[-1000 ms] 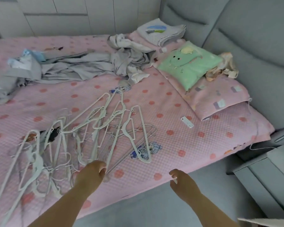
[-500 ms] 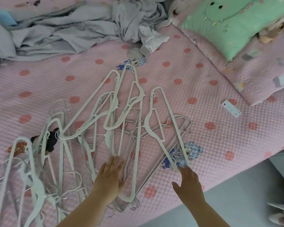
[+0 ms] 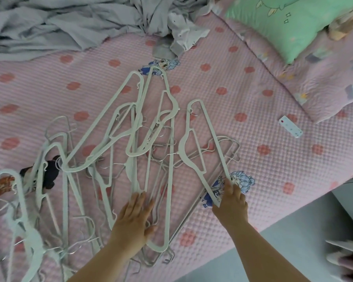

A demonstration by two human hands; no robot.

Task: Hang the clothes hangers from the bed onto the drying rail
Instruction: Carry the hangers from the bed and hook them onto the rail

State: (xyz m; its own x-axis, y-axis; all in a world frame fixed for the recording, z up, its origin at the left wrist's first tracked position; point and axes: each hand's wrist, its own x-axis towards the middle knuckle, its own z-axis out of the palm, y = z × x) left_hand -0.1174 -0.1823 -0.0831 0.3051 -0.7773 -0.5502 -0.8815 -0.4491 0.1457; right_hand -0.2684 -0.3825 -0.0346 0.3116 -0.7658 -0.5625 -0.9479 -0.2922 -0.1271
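Several white plastic and thin wire clothes hangers (image 3: pixel 135 139) lie tangled on the pink spotted bed cover (image 3: pixel 253 88). My left hand (image 3: pixel 135 218) rests flat on the lower ends of the middle hangers, fingers straight. My right hand (image 3: pixel 231 202) touches the lower corner of the rightmost white hanger (image 3: pixel 184 143), its fingers stretched over the bar near a blue cartoon print. The drying rail is out of view.
Crumpled grey clothes (image 3: pixel 80 23) lie at the back of the bed. A green pillow (image 3: pixel 283 21) sits at the top right, a small white remote (image 3: pixel 290 129) below it. The bed's edge runs diagonally at the lower right, with grey floor (image 3: pixel 293 251) beyond.
The view has moved closer and lower over the bed. Both hands reached forward: the left now lies on the middle hangers, the right has arrived at the rightmost hanger's corner.
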